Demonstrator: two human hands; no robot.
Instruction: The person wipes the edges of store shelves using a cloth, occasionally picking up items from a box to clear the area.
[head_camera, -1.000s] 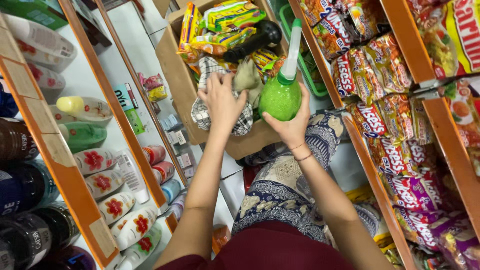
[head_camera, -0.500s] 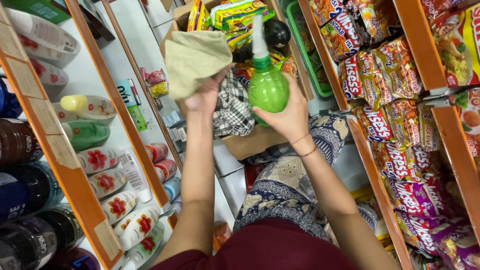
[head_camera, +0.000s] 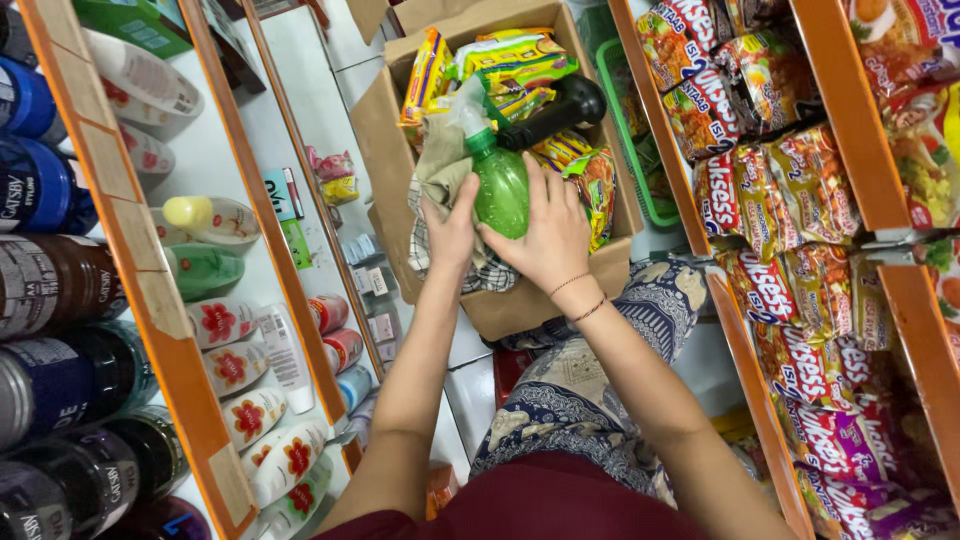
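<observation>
My right hand (head_camera: 548, 232) is wrapped around a green spray bottle (head_camera: 498, 180) with a white trigger top, held low over an open cardboard box (head_camera: 520, 300). A beige cloth (head_camera: 440, 160) is gripped by my left hand (head_camera: 452, 228) and lies against the bottle's left side, above a checked cloth (head_camera: 470, 268). The box holds yellow and green snack packets (head_camera: 510, 65) and a black handled object (head_camera: 560, 108). It rests in front of my knees, which are covered by patterned blue trousers (head_camera: 590, 400).
Orange-edged shelves rise on both sides. On the left shelf stand tubes and bottles (head_camera: 240, 340) and dark cans (head_camera: 60, 290). The right shelf carries many noodle packets (head_camera: 800, 300). A green basket (head_camera: 630, 150) stands behind the box.
Both hands have come down from raised height to the box. The cloth, held up spread half a second ago, now sits bunched against the bottle.
</observation>
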